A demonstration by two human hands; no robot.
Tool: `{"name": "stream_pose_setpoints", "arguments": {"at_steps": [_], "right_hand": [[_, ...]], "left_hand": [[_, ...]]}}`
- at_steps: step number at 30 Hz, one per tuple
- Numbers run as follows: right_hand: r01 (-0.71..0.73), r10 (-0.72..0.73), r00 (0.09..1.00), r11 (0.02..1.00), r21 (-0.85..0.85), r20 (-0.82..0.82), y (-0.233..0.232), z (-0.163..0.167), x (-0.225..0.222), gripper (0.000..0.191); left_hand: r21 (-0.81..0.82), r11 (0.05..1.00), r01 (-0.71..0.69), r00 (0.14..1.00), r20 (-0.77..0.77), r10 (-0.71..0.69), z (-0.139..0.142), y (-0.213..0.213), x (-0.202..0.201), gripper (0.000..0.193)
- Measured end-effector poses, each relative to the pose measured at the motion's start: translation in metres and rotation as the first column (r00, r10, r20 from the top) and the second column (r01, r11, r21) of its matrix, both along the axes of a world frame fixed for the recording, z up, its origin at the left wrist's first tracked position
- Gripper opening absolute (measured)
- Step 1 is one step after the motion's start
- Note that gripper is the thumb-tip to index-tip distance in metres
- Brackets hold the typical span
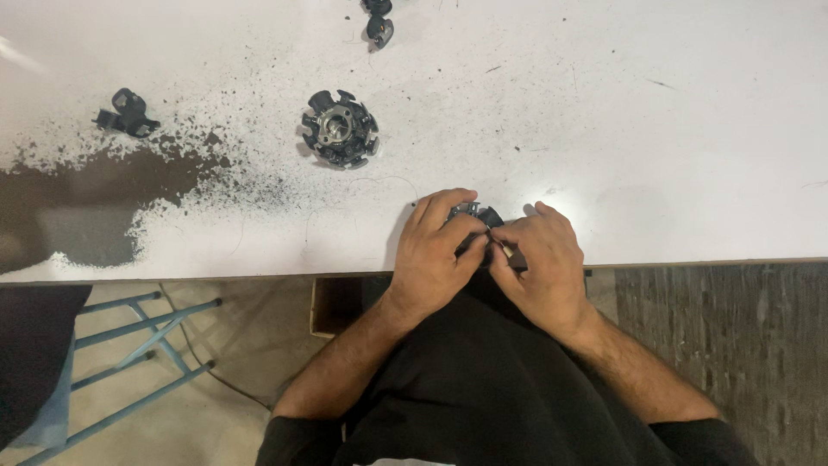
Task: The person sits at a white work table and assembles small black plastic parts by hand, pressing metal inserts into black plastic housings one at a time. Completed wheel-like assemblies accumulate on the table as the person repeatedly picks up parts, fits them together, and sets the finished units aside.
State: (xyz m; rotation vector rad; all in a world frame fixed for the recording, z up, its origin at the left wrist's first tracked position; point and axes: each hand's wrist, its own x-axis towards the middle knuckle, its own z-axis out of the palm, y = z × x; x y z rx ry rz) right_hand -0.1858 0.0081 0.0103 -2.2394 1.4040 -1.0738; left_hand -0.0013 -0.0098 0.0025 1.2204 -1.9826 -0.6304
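Observation:
My left hand (435,255) and my right hand (543,259) meet at the near edge of a white worktable (655,138). Both are closed around one small black round part (479,216), which my fingers mostly cover. My thumbs and fingertips press on it from both sides. Farther up the table, to the left, lies a second round black part with a metal hub (340,129), untouched.
A small black clip-like piece (128,112) lies at the far left and another black piece (378,26) near the top edge. Worn dark patches and black specks (103,198) cover the table's left side. A blue metal frame (138,354) stands on the floor at lower left.

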Motion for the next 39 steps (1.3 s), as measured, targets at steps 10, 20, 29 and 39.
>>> {"name": "stream_pose_setpoints", "arguments": {"at_steps": [10, 20, 29, 39], "right_hand": [[-0.014, 0.016, 0.998, 0.999, -0.035, 0.053, 0.002, -0.004, -0.001, 0.028], [-0.011, 0.01, 0.998, 1.0, -0.027, -0.056, 0.001, -0.001, 0.005, 0.027], [0.011, -0.007, 0.998, 0.998, -0.068, 0.06, 0.002, -0.003, -0.007, 0.024], [-0.021, -0.014, 0.915, 0.996, -0.082, -0.403, -0.119, 0.005, -0.067, 0.05]], "left_hand": [[-0.126, 0.985, -0.114, 0.993, 0.015, 0.117, -0.015, 0.0, -0.01, 0.015], [-0.151, 0.981, -0.126, 0.992, 0.0, 0.128, -0.026, 0.004, -0.008, 0.015], [-0.074, 0.99, -0.121, 0.992, -0.028, 0.119, -0.01, 0.0, 0.01, 0.04], [-0.113, 0.994, 0.011, 0.99, 0.143, 0.006, 0.002, -0.002, -0.004, 0.077]]}}
